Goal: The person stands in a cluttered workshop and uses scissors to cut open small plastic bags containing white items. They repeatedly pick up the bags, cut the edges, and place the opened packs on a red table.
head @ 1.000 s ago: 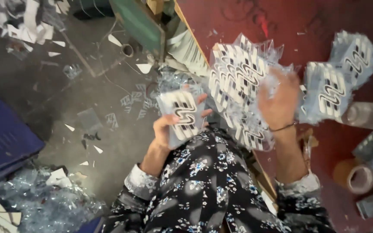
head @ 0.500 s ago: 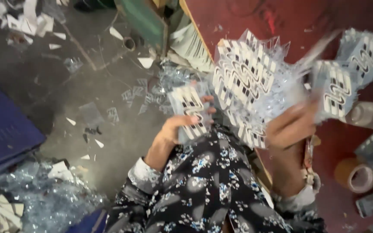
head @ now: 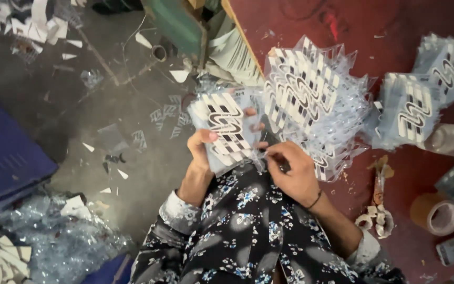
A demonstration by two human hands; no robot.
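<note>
The packet (head: 226, 131) in the left hand (head: 202, 152) is glossy clear plastic film over matt white card with black print; the right hand (head: 290, 171) pinches its crinkled lower edge. Right of the packet, a fanned pile of packets (head: 311, 100) shows the same shiny, wrinkled film, lying on a table (head: 395, 31) with a dull, scuffed dark red top. Further right of the packet sits a tape roll (head: 437, 213), brown and slightly shiny. Left of the packet, the floor (head: 106, 105) looks like rough, dusty grey concrete, strewn with paper scraps.
</note>
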